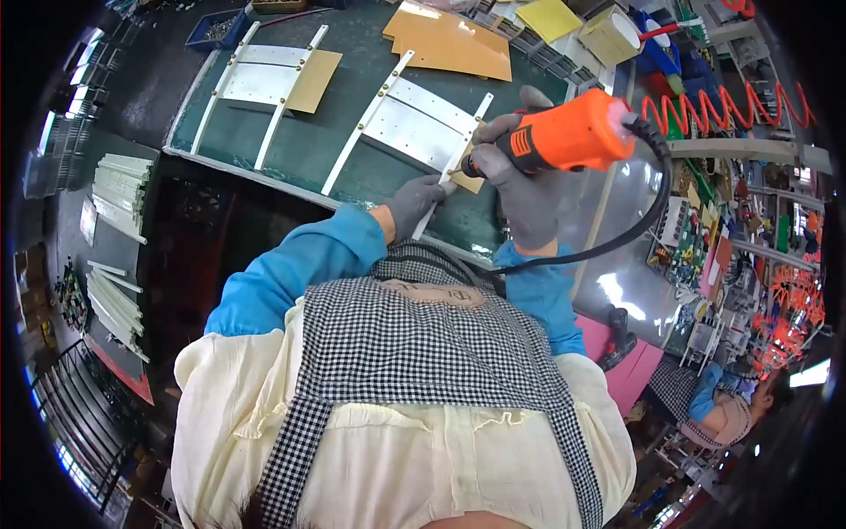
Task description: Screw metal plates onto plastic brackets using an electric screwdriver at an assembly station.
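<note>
My right hand (527, 198), in a grey glove, is wrapped round an orange and black electric screwdriver (575, 132). The tool's tip meets the lower part of a white rail (477, 120), close to a small brass-coloured screw. My gloved left hand (412, 208) grips this rail near its lower end, just beside the tip. That rail runs along the right side of a white panel (418, 123); another white rail (361, 132) runs along the panel's left side. A yellow-brown sheet lies partly under the panel, mostly hidden.
A similar railed panel (262, 75) lies to the left on the green tabletop (339, 84). Orange-brown sheets (454, 44) lie at the back, near a blue bin of small parts (217, 30). The screwdriver's black cable (648, 207) loops at right. A co-worker (718, 410) sits far right.
</note>
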The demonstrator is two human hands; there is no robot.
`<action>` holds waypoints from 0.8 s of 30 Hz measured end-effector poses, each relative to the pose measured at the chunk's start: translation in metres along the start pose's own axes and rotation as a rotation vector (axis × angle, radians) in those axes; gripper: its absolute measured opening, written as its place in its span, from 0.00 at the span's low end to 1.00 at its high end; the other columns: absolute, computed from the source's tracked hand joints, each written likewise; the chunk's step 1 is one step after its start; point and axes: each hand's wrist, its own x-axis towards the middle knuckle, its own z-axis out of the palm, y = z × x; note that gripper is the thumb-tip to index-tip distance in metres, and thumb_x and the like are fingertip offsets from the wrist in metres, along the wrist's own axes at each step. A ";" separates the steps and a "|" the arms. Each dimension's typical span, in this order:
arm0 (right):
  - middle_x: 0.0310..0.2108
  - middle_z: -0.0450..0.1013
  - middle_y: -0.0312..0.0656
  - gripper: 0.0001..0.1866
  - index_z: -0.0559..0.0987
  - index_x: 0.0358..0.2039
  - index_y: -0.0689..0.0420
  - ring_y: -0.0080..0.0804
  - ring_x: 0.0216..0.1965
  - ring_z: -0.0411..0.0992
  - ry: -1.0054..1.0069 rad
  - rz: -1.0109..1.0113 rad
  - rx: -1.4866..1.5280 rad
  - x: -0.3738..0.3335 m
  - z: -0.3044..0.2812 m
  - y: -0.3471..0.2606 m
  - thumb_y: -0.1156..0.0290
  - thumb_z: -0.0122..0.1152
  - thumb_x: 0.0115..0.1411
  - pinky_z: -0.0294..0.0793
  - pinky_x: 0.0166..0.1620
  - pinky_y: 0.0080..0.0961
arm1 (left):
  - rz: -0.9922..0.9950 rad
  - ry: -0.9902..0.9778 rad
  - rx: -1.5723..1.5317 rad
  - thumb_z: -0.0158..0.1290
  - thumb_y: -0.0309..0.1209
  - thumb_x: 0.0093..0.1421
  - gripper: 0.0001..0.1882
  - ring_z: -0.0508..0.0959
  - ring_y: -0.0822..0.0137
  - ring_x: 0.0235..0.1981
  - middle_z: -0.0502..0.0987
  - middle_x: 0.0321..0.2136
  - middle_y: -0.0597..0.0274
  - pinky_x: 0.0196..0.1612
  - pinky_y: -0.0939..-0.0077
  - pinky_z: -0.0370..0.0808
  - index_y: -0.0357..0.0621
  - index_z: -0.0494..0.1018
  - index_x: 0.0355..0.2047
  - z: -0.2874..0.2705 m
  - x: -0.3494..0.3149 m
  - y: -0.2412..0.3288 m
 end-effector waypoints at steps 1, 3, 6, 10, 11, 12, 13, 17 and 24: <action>0.34 0.76 0.41 0.32 0.69 0.53 0.67 0.33 0.38 0.77 0.024 -0.059 -0.133 -0.002 0.000 0.001 0.78 0.69 0.46 0.78 0.48 0.29 | 0.003 -0.016 0.017 0.52 0.38 0.67 0.16 0.69 0.79 0.26 0.71 0.27 0.73 0.28 0.82 0.68 0.41 0.73 0.49 0.001 0.002 -0.002; 0.32 0.76 0.40 0.35 0.66 0.55 0.67 0.29 0.34 0.77 0.041 -0.049 -0.056 -0.002 -0.001 0.007 0.78 0.71 0.46 0.78 0.42 0.25 | -0.014 0.003 -0.020 0.52 0.38 0.67 0.16 0.69 0.78 0.26 0.71 0.27 0.73 0.28 0.82 0.68 0.41 0.73 0.50 0.015 -0.011 0.014; 0.30 0.76 0.39 0.38 0.63 0.58 0.66 0.24 0.30 0.75 0.077 -0.065 -0.007 0.001 -0.005 0.022 0.78 0.72 0.47 0.77 0.36 0.21 | -0.008 0.034 -0.010 0.52 0.38 0.66 0.17 0.69 0.78 0.25 0.71 0.27 0.72 0.28 0.82 0.68 0.41 0.72 0.50 0.011 -0.009 0.012; 0.29 0.75 0.37 0.39 0.62 0.58 0.65 0.22 0.28 0.73 0.098 0.022 0.052 0.001 0.002 0.012 0.77 0.71 0.48 0.75 0.36 0.21 | 0.001 0.075 0.007 0.52 0.38 0.66 0.17 0.70 0.77 0.25 0.71 0.27 0.71 0.27 0.82 0.68 0.40 0.72 0.50 0.015 -0.010 0.012; 0.29 0.75 0.37 0.39 0.62 0.58 0.65 0.22 0.28 0.73 0.095 0.017 0.051 -0.001 0.002 0.012 0.77 0.71 0.48 0.75 0.36 0.21 | 0.005 0.074 0.007 0.52 0.38 0.66 0.17 0.70 0.77 0.25 0.71 0.27 0.71 0.27 0.82 0.68 0.40 0.72 0.50 0.013 -0.009 0.008; 0.31 0.76 0.39 0.37 0.61 0.58 0.66 0.27 0.33 0.75 0.061 0.024 0.028 -0.002 0.002 0.014 0.79 0.68 0.49 0.76 0.41 0.25 | 0.017 0.042 0.017 0.52 0.38 0.66 0.17 0.70 0.77 0.25 0.71 0.27 0.71 0.27 0.82 0.68 0.40 0.72 0.50 0.007 -0.005 0.003; 0.33 0.76 0.41 0.36 0.61 0.58 0.67 0.31 0.37 0.77 0.026 0.030 0.005 -0.003 0.002 0.014 0.81 0.66 0.50 0.77 0.46 0.29 | 0.029 0.010 0.027 0.52 0.38 0.66 0.17 0.70 0.76 0.25 0.71 0.27 0.71 0.27 0.81 0.68 0.40 0.72 0.49 0.002 -0.001 -0.002; 0.33 0.76 0.40 0.36 0.61 0.59 0.66 0.30 0.38 0.76 0.022 0.027 -0.100 -0.006 0.002 -0.005 0.80 0.65 0.51 0.76 0.47 0.32 | 0.010 0.007 0.054 0.52 0.38 0.66 0.16 0.72 0.74 0.27 0.74 0.29 0.67 0.31 0.79 0.72 0.40 0.72 0.48 0.013 -0.022 0.017; 0.32 0.75 0.42 0.34 0.60 0.60 0.63 0.35 0.32 0.76 0.214 -0.281 0.369 0.002 -0.020 -0.035 0.76 0.64 0.55 0.78 0.44 0.38 | 0.070 0.028 -0.643 0.44 0.23 0.68 0.16 0.75 0.69 0.36 0.77 0.42 0.51 0.39 0.78 0.77 0.32 0.66 0.55 -0.048 -0.028 0.001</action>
